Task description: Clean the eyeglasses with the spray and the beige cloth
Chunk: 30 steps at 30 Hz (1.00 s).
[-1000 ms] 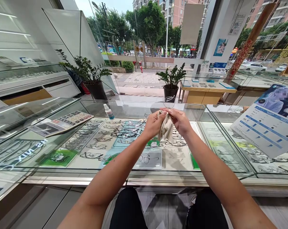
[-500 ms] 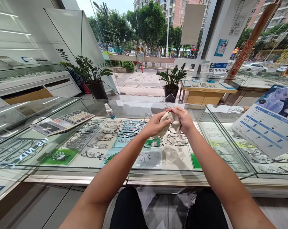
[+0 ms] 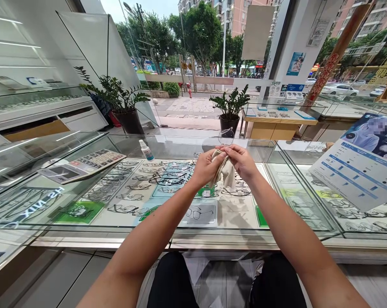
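Note:
Above the glass counter, my two hands meet with fingers closed. My left hand (image 3: pixel 206 167) grips a beige cleaning cloth (image 3: pixel 227 174), which hangs down between the hands. My right hand (image 3: pixel 245 163) pinches a pair of thin-rimmed eyeglasses (image 3: pixel 226 137) beside the cloth. One round rim sticks up past the fingertips; fingers and cloth hide the rest of the frame. Below, inside the glass display case (image 3: pixel 235 214), lie rows of spectacle frames (image 3: pixel 171 177).
A white spray bottle (image 3: pixel 146 150) stands on the glass, with a large calculator (image 3: pixel 84 166) to its left. A blue and white leaflet (image 3: pixel 357 167) is propped at right. Potted plants (image 3: pixel 229 107) stand beyond the counter, before the shop window. My knees (image 3: pixel 172 278) are under the counter edge.
The cloth has shifted and hangs more open between my hands. The eyeglasses have turned, so the round rim shows more. Both hands have moved slightly left.

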Available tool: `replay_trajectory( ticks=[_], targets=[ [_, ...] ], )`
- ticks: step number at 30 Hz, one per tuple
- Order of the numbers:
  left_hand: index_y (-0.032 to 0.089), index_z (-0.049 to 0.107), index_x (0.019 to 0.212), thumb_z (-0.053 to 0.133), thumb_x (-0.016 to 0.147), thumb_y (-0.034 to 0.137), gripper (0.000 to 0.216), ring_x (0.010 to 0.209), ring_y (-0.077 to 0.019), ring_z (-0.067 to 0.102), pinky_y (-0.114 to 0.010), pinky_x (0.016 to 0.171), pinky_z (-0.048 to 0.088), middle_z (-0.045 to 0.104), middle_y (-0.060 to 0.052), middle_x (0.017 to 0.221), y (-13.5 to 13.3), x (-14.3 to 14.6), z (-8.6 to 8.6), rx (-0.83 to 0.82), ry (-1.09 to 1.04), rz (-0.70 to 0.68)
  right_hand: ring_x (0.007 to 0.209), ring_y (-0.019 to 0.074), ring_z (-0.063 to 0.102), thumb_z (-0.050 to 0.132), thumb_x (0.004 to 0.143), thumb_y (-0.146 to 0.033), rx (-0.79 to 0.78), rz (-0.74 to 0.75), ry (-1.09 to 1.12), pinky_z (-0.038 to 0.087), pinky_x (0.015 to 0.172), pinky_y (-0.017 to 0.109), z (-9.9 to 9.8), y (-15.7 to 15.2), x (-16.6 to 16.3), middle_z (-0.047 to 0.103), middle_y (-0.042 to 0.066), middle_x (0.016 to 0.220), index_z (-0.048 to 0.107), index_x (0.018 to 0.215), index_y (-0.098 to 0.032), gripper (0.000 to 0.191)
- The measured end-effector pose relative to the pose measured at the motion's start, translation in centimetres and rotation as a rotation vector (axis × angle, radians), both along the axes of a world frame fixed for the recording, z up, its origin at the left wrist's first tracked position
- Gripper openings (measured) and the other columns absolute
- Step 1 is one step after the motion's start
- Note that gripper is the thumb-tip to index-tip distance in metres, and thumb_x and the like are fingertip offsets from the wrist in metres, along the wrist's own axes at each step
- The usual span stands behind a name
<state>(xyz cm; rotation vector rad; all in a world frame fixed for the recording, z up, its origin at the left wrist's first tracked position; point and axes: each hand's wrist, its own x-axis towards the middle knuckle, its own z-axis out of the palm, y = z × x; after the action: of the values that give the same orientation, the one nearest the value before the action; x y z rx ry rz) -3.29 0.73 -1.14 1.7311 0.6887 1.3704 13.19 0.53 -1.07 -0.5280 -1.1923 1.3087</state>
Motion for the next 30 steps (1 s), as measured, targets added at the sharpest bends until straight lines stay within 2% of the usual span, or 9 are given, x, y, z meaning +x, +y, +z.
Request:
replay_trajectory(
  ticks=[4, 7, 11, 15, 18, 22, 25, 27, 30],
  targets=[
    [0.019, 0.062, 0.077, 0.07, 0.091, 0.088, 0.071, 0.068, -0.0148, 0.046, -0.029, 0.066, 0.042, 0.057, 0.0, 0.07, 0.0, 0.2, 0.1, 0.009, 0.0, -0.029, 0.11, 0.0264, 0.08, 0.104, 0.068, -0.056, -0.05, -0.054, 0.018, 0.06, 0.112, 0.044, 0.3, -0.1, -0.1, 0.089, 0.005, 0.106, 0.084, 0.081, -0.027, 0.038],
    [0.019, 0.064, 0.082, 0.068, 0.092, 0.088, 0.07, 0.072, -0.0163, 0.049, -0.03, 0.071, 0.045, 0.058, 0.0, 0.073, 0.0, 0.2, 0.3, 0.013, 0.026, -0.101, 0.108, 0.0269, 0.079, 0.106, 0.062, -0.058, -0.083, -0.102, 0.04, 0.062, 0.108, 0.044, 0.5, -0.2, 0.0, 0.088, 0.005, 0.105, 0.082, 0.079, -0.027, 0.043],
    [0.017, 0.073, 0.101, 0.078, 0.089, 0.081, 0.066, 0.073, -0.0161, 0.051, -0.029, 0.071, 0.044, 0.064, -0.001, 0.081, 0.0, 0.1, 0.3, -0.019, 0.058, -0.176, 0.102, 0.0256, 0.077, 0.107, 0.06, -0.059, -0.092, -0.116, 0.041, 0.062, 0.102, 0.042, 0.5, 0.0, 0.3, 0.088, 0.004, 0.104, 0.082, 0.078, -0.027, 0.044],
    [0.017, 0.075, 0.109, 0.091, 0.082, 0.069, 0.061, 0.075, -0.0161, 0.057, -0.027, 0.072, 0.045, 0.069, -0.002, 0.085, 0.2, 0.1, -0.4, -0.087, 0.013, -0.191, 0.111, 0.0285, 0.077, 0.105, 0.061, -0.062, -0.073, -0.127, 0.02, 0.061, 0.107, 0.045, 0.3, 0.2, 0.2, 0.088, 0.004, 0.105, 0.081, 0.078, -0.028, 0.046],
    [0.016, 0.076, 0.102, 0.092, 0.08, 0.071, 0.061, 0.076, -0.0155, 0.057, -0.026, 0.072, 0.045, 0.069, -0.002, 0.083, 0.3, 0.4, -0.5, -0.106, -0.028, -0.15, 0.115, 0.029, 0.077, 0.105, 0.062, -0.064, -0.072, -0.114, 0.011, 0.06, 0.11, 0.045, 0.2, 0.2, -0.1, 0.088, 0.005, 0.107, 0.081, 0.078, -0.027, 0.047],
    [0.016, 0.072, 0.086, 0.086, 0.078, 0.084, 0.07, 0.069, -0.0132, 0.052, -0.027, 0.067, 0.042, 0.064, 0.001, 0.073, 0.4, 0.5, -0.1, -0.117, -0.052, -0.122, 0.103, 0.0252, 0.077, 0.106, 0.06, -0.062, -0.076, -0.111, 0.029, 0.061, 0.104, 0.042, 0.3, 0.0, -0.3, 0.087, 0.003, 0.102, 0.081, 0.079, -0.027, 0.047],
    [0.017, 0.067, 0.077, 0.082, 0.076, 0.091, 0.076, 0.063, -0.0123, 0.049, -0.027, 0.061, 0.041, 0.062, 0.001, 0.067, 0.8, 0.4, -0.1, -0.165, -0.075, -0.115, 0.101, 0.0249, 0.076, 0.106, 0.061, -0.062, -0.067, -0.143, 0.036, 0.061, 0.104, 0.042, 0.5, 0.1, 0.0, 0.086, 0.003, 0.101, 0.081, 0.08, -0.027, 0.047],
    [0.017, 0.067, 0.076, 0.08, 0.075, 0.094, 0.078, 0.061, -0.0127, 0.052, -0.027, 0.059, 0.041, 0.064, 0.0, 0.066, 1.4, 0.1, -0.3, -0.202, -0.108, -0.081, 0.106, 0.0262, 0.075, 0.105, 0.061, -0.063, -0.054, -0.173, 0.046, 0.06, 0.106, 0.043, 0.6, 0.1, 0.4, 0.085, 0.004, 0.104, 0.081, 0.08, -0.028, 0.047],
    [0.017, 0.072, 0.082, 0.081, 0.073, 0.095, 0.079, 0.066, -0.0164, 0.065, -0.028, 0.062, 0.049, 0.072, -0.002, 0.069, 2.4, -0.2, -0.5, -0.255, -0.211, -0.018, 0.119, 0.0287, 0.073, 0.103, 0.064, -0.065, 0.002, -0.203, 0.0, 0.056, 0.11, 0.043, 0.9, 0.1, 0.9, 0.084, 0.006, 0.109, 0.081, 0.077, -0.028, 0.045]
  ],
)
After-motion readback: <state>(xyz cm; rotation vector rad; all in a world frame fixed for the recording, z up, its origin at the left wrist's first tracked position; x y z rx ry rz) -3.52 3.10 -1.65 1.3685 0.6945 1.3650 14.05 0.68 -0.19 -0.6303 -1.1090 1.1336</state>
